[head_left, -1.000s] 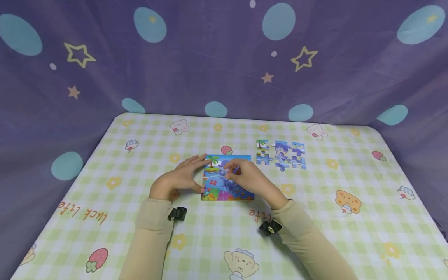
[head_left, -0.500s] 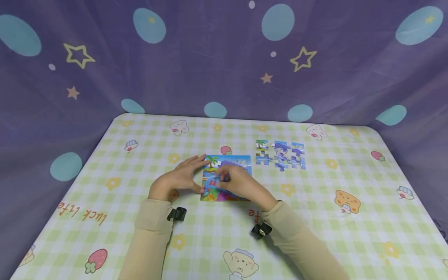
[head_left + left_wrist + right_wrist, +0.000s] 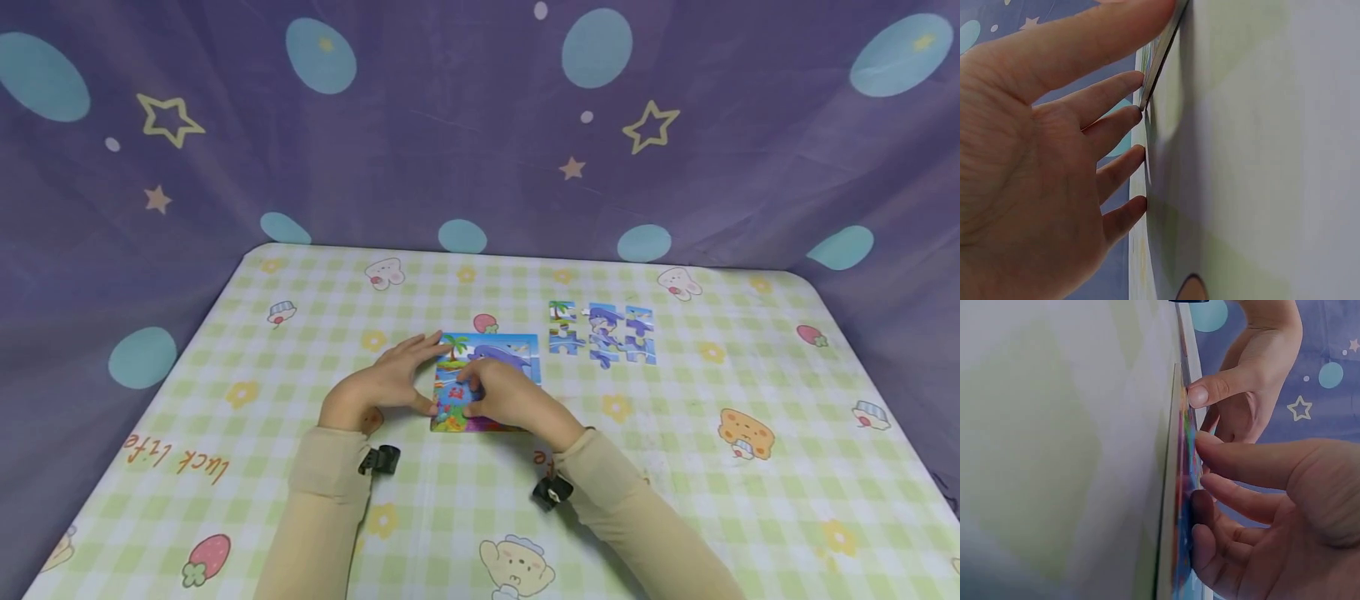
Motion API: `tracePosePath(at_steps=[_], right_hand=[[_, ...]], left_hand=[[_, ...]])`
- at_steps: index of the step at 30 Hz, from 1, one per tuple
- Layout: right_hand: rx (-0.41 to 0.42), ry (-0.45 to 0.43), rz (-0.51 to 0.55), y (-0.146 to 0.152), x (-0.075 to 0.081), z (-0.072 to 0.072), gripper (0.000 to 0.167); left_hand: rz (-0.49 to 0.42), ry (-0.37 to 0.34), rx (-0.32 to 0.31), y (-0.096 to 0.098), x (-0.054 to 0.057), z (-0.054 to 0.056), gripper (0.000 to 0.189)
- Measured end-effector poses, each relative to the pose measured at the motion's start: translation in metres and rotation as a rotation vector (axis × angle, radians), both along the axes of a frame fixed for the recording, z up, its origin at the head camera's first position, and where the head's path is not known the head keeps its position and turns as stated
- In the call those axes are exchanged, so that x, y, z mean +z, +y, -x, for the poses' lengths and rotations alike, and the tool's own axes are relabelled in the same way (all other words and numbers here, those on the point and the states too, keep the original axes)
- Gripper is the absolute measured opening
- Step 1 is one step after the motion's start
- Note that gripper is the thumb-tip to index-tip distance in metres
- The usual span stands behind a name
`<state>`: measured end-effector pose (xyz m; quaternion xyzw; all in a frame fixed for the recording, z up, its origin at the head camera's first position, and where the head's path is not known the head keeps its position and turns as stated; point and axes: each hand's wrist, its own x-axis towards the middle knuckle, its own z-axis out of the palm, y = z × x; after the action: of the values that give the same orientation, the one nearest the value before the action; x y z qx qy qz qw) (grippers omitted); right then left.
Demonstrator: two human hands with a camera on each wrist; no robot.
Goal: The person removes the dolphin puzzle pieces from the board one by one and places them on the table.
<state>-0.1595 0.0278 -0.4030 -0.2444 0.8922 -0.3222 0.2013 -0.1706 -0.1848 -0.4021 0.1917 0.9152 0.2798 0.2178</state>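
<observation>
A flat puzzle board with a dolphin, palm tree and crab picture lies on the table. My left hand braces its left side, the fingers spread along the upper left corner and the thumb at the lower left. My right hand bends over the board's middle. In the right wrist view its thumb and index finger tips touch the picture surface a little apart; any piece between them is not visible. Right of the board lie loose puzzle pieces in three groups: palm tree pieces, dolphin pieces and bird pieces.
A green-and-white checked tablecloth with printed cartoons covers the table. Behind it hangs a purple curtain with blue ovals and stars. A small black wrist mount sits at the right sleeve, another black mount at the left.
My right hand has moved left and down over the board, from the dolphin area toward the crab, and its fingertips have lowered onto the picture. My left hand has stayed put.
</observation>
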Motion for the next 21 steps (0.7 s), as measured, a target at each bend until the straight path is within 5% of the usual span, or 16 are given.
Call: tracePosePath(at_steps=[9,21], right_hand=[[0.065,0.033,-0.109,-0.0043,0.0017,0.0011,0.047],[0.075,0.030,-0.088,-0.0036,0.0058,-0.0003,0.044]], left_hand=[[0.007,0.009,-0.003,0.0000,-0.0002,0.0001,0.096],[0.005,0.011,-0.001,-0.0001,-0.0014,0.0007,0.095]])
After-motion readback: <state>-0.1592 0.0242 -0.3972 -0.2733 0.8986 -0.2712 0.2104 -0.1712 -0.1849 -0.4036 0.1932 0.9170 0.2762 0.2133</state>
